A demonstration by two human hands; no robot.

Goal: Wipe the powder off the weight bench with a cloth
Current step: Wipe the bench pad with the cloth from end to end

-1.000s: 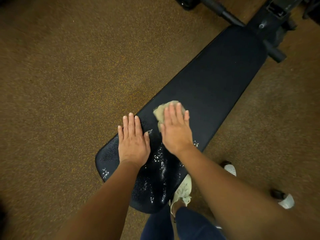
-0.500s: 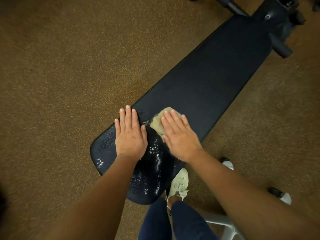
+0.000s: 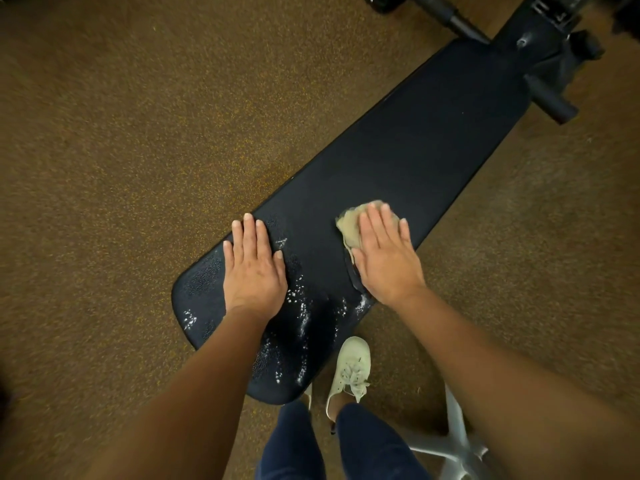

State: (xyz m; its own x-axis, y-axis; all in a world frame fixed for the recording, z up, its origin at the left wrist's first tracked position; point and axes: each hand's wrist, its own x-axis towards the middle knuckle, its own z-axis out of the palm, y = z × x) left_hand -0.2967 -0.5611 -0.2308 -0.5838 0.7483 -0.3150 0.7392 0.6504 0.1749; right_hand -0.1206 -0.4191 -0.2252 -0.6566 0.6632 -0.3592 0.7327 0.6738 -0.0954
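Your right hand (image 3: 384, 258) lies flat on the cloth (image 3: 349, 226), fingers straight and close together. It presses the cloth onto the bench (image 3: 415, 150) rather than gripping it, and a crumpled tan corner shows past your fingertips. Your left hand (image 3: 254, 265) is flat too, palm down near the pad's left edge, holding nothing. I judge it is only steadying you.

The bench runs slantwise, from the rounded end nearest you at lower left to the metal frame (image 3: 550, 46) at upper right. The cloth sits close to the pad's right edge, about level with your left hand along that length.

The powder (image 3: 301, 306) lies the opposite way from where your fingers point. White flecks are scattered between your two wrists and back toward the rounded end. There is a small patch by the left edge below your left wrist and a streak at the right edge just beside your right wrist. The pad beyond the cloth looks dark and clean.

So the coming stroke, to my mind, is a pull back toward you along the pad's length and across toward your left arm, not a push outward. Your right hand is nearer the thickest flecks and has the cloth. Your left forearm covers part of the dusted end, so it may need to lift clear. Flecks swept off the right edge would land by your shoe (image 3: 349, 367).
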